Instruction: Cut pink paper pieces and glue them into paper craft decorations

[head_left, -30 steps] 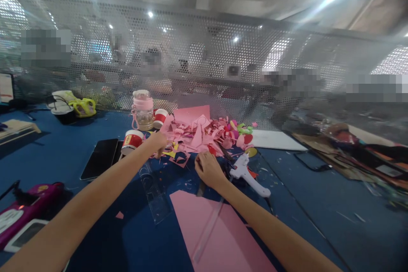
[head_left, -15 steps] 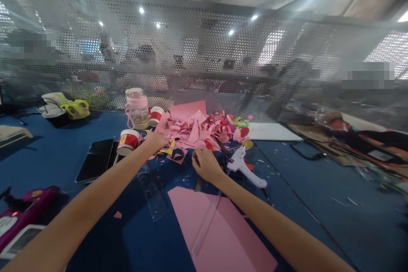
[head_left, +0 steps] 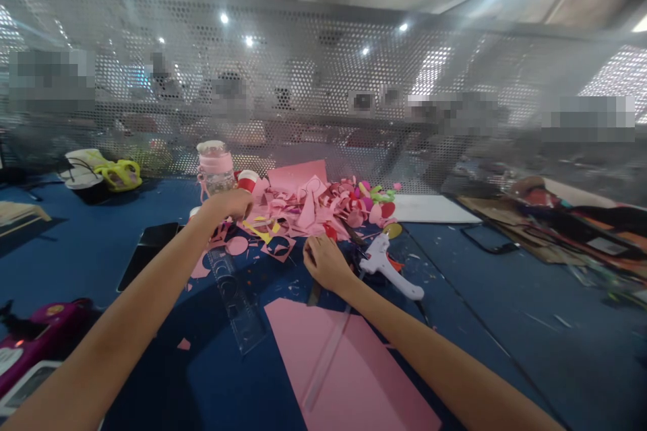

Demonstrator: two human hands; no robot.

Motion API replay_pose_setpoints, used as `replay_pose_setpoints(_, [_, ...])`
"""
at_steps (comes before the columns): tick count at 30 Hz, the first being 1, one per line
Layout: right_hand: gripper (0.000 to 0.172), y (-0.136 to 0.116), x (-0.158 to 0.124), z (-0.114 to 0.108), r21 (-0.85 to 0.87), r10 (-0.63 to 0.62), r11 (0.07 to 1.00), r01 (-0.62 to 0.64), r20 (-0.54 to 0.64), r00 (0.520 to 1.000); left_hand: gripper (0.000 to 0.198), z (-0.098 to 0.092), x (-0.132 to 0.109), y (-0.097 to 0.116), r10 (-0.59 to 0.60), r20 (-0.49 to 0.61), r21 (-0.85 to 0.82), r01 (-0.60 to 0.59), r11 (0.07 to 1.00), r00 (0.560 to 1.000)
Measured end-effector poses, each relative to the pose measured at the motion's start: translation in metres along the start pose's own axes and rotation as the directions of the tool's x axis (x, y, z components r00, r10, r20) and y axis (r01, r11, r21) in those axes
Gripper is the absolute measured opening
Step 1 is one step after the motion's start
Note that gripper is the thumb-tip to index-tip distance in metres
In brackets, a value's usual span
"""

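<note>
My left hand (head_left: 230,205) reaches to the left edge of a heap of pink paper scraps (head_left: 303,205), just in front of a red and white paper cup (head_left: 247,180). Its fingers are hidden at the far side. My right hand (head_left: 323,259) rests on the blue table before the heap, fingers curled; what they hold, if anything, is hidden. Right of it lies a white glue gun (head_left: 387,266). A large pink sheet (head_left: 354,363) lies nearer me, with a translucent stick (head_left: 326,363) across it. A clear ruler (head_left: 235,303) lies between my forearms.
A bottle with a pink band (head_left: 216,165) stands behind my left hand. A black phone (head_left: 146,252) and a purple device (head_left: 45,337) lie to the left. Cardboard and assorted materials (head_left: 581,229) lie at the right. A perforated metal screen (head_left: 323,81) stands behind.
My left hand has moved left and away from me, uncovering yellow scraps and pink circles beside the ruler, and now hides most of the nearer cup. My right hand has hardly moved.
</note>
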State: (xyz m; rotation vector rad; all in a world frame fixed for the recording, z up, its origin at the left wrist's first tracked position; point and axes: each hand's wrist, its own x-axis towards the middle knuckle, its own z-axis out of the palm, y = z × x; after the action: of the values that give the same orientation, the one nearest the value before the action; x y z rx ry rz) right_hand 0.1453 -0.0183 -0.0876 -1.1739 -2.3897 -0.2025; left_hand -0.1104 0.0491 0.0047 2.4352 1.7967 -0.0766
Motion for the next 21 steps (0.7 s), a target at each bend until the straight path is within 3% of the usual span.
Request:
replay_pose_setpoints(3, [0.007,0.000,0.000,-0.001,0.006,-0.001,1.000,0.001,0.006,1.000,0.024,-0.014,-0.007,0.004,0.040,0.000,0.040,-0.040,0.998,0.999])
replay_pose_setpoints(6, [0.007,0.000,0.000,-0.001,0.008,0.000,1.000,0.000,0.007,1.000,0.031,-0.020,-0.014,0.013,0.000,0.012,0.110,-0.001,0.994,1.000])
replay_pose_setpoints(11, [0.006,0.001,0.000,0.000,0.012,-0.002,1.000,0.002,0.011,1.000,0.054,-0.023,-0.032,0.038,-0.117,0.140,0.233,0.082,0.969,0.983])
replay_pose_setpoints(15, [0.006,0.001,0.000,-0.001,0.016,-0.009,1.000,0.009,0.022,1.000,0.051,-0.023,-0.040,0.056,-0.188,0.241,0.251,0.126,0.960,0.952])
replay_pose_setpoints(19, [0.008,0.000,0.000,-0.001,0.005,0.007,1.000,-0.007,0.018,1.000,0.094,-0.011,-0.030,0.057,-0.227,0.230,0.211,0.179,0.961,0.946])
replay_pose_setpoints(21, [0.008,-0.001,0.001,0.000,-0.002,0.009,1.000,-0.009,0.016,1.000,0.103,0.000,-0.022,0.050,-0.222,0.217,0.167,0.188,0.968,0.950])
